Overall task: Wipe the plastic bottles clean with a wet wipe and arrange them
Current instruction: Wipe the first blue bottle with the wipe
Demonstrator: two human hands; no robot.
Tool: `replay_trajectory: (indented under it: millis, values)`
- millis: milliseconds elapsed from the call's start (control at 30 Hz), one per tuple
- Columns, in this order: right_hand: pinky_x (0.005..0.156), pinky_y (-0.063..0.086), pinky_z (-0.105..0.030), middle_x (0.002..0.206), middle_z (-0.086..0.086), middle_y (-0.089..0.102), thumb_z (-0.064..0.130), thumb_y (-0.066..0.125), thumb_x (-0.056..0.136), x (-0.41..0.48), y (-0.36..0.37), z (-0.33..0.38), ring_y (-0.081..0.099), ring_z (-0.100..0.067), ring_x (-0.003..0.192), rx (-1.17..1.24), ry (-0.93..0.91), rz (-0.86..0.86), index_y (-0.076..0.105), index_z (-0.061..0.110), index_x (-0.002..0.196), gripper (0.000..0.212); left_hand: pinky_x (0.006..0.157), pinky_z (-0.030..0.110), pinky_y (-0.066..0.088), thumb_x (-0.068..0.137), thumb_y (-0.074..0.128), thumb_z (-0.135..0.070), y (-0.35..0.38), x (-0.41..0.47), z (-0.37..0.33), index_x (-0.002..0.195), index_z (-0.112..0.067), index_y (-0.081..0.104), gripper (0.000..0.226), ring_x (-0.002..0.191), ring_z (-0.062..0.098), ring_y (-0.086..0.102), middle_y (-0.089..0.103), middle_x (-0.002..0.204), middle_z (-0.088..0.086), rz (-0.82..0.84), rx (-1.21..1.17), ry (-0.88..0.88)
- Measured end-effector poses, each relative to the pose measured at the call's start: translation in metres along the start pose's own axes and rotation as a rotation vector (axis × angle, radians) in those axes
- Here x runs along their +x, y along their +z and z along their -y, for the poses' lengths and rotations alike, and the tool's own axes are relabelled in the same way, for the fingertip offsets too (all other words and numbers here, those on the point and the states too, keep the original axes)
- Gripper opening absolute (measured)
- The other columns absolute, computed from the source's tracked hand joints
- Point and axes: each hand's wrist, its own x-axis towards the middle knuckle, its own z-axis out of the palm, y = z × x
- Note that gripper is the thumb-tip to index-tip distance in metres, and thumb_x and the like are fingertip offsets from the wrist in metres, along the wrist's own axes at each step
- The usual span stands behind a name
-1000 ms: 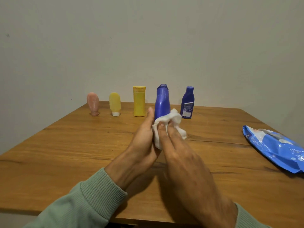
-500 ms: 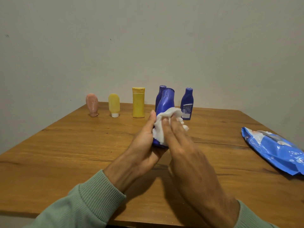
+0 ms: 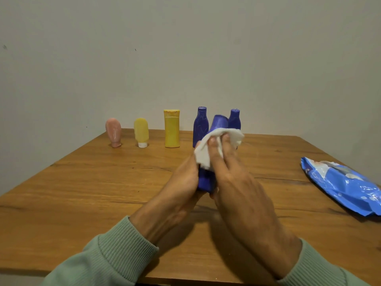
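left hand [image 3: 182,182] gripping tilted blue bottle [image 3: 204,180], right hand [image 3: 239,190] clasping white wet wipe [image 3: 203,155] around it

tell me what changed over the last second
The held blue bottle tipped its top to the right, and the right hand slid the wet wipe up it a little. The left hand still grips its base. The row of five bottles and the wipes pack stayed put.

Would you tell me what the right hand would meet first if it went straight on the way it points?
The right hand holds the wet wipe against the held blue bottle, so those come first. Beyond them, it would likely meet the left standing blue bottle in the back row, though depth is unclear.
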Motion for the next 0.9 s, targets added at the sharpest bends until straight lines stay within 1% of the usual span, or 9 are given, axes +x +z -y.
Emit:
replay_trajectory:
  millis: [67,133,267,367,467,600,733,800,900]
  values:
    - [0.097,0.044,-0.026,0.156,-0.014,-0.017,0.009,0.062,0.086,0.006,-0.008,-0.006,0.042,-0.024,0.131,0.017,0.028,0.117,-0.023,0.021,0.142,0.102,0.065,0.034,0.049,0.097,0.04,-0.044,0.001,-0.003,0.001,0.109,-0.027,0.064,0.031,0.078,0.024,0.061,0.071,0.097,0.01,0.035,0.093,0.016]
    - [0.096,0.041,-0.024,0.153,-0.01,-0.028,0.011,0.053,0.092,0.006,-0.012,-0.007,0.043,-0.019,0.127,0.025,0.047,0.137,-0.029,0.023,0.141,0.096,0.061,0.032,0.048,0.092,0.038,-0.051,0.001,-0.005,0.0,0.111,-0.033,0.059,0.034,0.074,0.022,0.058,0.067,0.098,0.012,0.034,0.165,0.034]
    - [0.086,0.045,-0.021,0.156,-0.007,-0.022,0.007,0.049,0.091,0.008,-0.014,-0.006,0.051,-0.018,0.116,0.068,0.081,0.134,-0.019,0.022,0.146,0.089,0.056,0.02,0.048,0.088,0.033,-0.058,-0.003,-0.004,0.0,0.111,-0.052,0.052,0.031,0.068,0.001,0.062,0.065,0.101,-0.002,0.075,0.304,0.117]
    - [0.088,0.045,-0.022,0.158,-0.004,-0.011,0.004,0.047,0.092,0.013,-0.014,-0.014,0.05,-0.018,0.117,0.135,0.113,0.063,-0.012,0.026,0.148,0.084,0.059,0.017,0.046,0.094,0.03,-0.057,-0.004,-0.002,0.002,0.132,-0.043,0.045,0.044,0.073,-0.002,0.061,0.061,0.106,-0.007,0.098,0.401,0.114]
    - [0.092,0.037,-0.011,0.159,-0.002,-0.009,0.002,0.046,0.093,0.014,-0.01,-0.018,0.041,-0.013,0.127,0.23,0.121,0.028,-0.01,0.026,0.149,0.083,0.058,0.016,0.047,0.093,0.03,-0.058,-0.003,-0.002,0.003,0.134,-0.04,0.045,0.047,0.074,-0.002,0.06,0.06,0.108,-0.007,0.104,0.421,0.125]
    - [0.08,0.023,0.011,0.159,0.001,0.005,-0.008,0.048,0.088,0.014,0.0,-0.016,0.034,-0.004,0.129,0.425,0.096,-0.062,0.001,0.025,0.151,0.085,0.061,0.02,0.05,0.09,0.032,-0.058,0.0,-0.003,0.003,0.121,-0.04,0.053,0.041,0.082,0.012,0.063,0.065,0.11,0.007,0.097,0.284,0.125]
    - [0.098,0.036,-0.009,0.155,0.004,0.021,0.002,0.047,0.092,0.002,0.008,-0.004,0.041,-0.004,0.124,0.452,0.018,-0.016,-0.002,0.023,0.151,0.079,0.066,0.023,0.056,0.094,0.041,-0.049,-0.001,0.001,-0.001,0.114,-0.026,0.062,0.037,0.084,0.014,0.072,0.075,0.095,0.004,0.041,-0.047,0.036]
    - [0.111,0.028,-0.021,0.157,0.003,0.015,0.014,0.042,0.096,-0.006,0.009,0.002,0.025,-0.004,0.136,0.394,-0.019,0.014,0.0,0.024,0.15,0.069,0.067,0.029,0.054,0.092,0.048,-0.047,-0.004,0.004,-0.003,0.115,-0.017,0.063,0.041,0.074,0.016,0.069,0.073,0.086,0.008,-0.003,-0.188,-0.035]
    - [0.114,0.012,-0.021,0.156,0.006,0.012,0.036,0.03,0.097,-0.006,0.007,0.004,0.002,0.003,0.138,0.362,-0.061,-0.072,0.015,0.022,0.148,0.055,0.07,0.03,0.059,0.093,0.054,-0.039,-0.003,0.003,-0.007,0.12,-0.008,0.064,0.042,0.082,0.019,0.071,0.073,0.099,0.013,0.006,-0.398,-0.114]
